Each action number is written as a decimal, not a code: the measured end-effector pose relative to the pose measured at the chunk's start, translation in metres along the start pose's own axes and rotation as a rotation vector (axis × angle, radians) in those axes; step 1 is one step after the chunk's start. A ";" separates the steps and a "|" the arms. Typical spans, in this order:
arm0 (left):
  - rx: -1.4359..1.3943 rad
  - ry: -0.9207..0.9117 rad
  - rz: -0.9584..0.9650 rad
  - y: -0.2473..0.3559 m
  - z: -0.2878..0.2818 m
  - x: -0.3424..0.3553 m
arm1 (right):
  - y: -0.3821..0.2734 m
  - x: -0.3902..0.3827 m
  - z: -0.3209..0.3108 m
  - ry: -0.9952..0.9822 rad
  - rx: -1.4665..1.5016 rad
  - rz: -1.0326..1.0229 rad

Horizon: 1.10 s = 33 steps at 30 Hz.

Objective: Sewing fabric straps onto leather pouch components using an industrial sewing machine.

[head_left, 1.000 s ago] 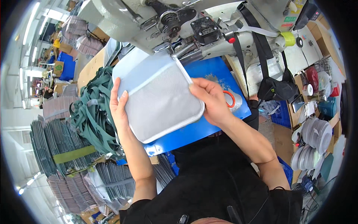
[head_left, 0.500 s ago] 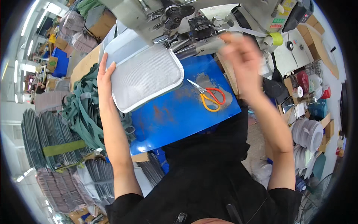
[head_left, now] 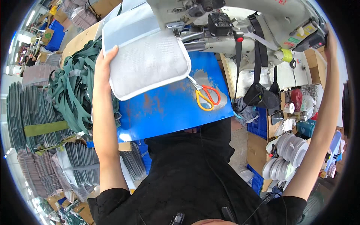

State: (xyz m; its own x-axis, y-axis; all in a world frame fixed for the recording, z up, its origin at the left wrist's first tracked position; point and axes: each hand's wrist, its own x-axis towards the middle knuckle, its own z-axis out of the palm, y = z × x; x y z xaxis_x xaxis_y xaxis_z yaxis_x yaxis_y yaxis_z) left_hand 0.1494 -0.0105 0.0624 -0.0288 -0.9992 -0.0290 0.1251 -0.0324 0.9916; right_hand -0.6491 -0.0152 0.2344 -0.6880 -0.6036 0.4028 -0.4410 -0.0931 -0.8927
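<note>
My left hand (head_left: 103, 69) grips the left edge of a light grey fabric panel (head_left: 153, 69) with rounded corners and white edge binding. The thumb lies on top and the other fingers are underneath, out of sight. The panel's far edge reaches the presser area of an industrial sewing machine (head_left: 219, 24). Far out at the upper right, my right hand (head_left: 330, 47) is up beside the machine's dark control box (head_left: 313, 40); its fingers are too hidden near the picture's rim to make out. Scissors (head_left: 206, 96) with orange and yellow handles lie on the blue work surface (head_left: 161, 112), their tips by the panel's corner.
Left of the blue surface is a heap of dark green straps (head_left: 73, 82). Stacked bundles of grey-green pieces (head_left: 41, 108) stand beyond it. On the right are white tape rolls (head_left: 287, 150), a black strap pouch (head_left: 260, 96) and a cardboard box (head_left: 315, 65).
My right hand has moved from beside the needle area out to the far upper right, by the control box. My left hand stays on the panel. The whole view has shifted slightly.
</note>
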 end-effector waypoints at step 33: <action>0.010 0.472 0.405 -0.079 -0.036 -0.123 | -0.009 -0.524 0.181 -1.216 0.285 0.469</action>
State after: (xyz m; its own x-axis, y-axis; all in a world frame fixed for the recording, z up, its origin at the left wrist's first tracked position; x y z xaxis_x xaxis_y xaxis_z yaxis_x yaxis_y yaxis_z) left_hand 0.1788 0.1145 -0.0170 0.4612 -0.8353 0.2992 0.0252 0.3494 0.9366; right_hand -0.1801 0.1586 -0.0055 0.2738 -0.9277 -0.2540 -0.0677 0.2448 -0.9672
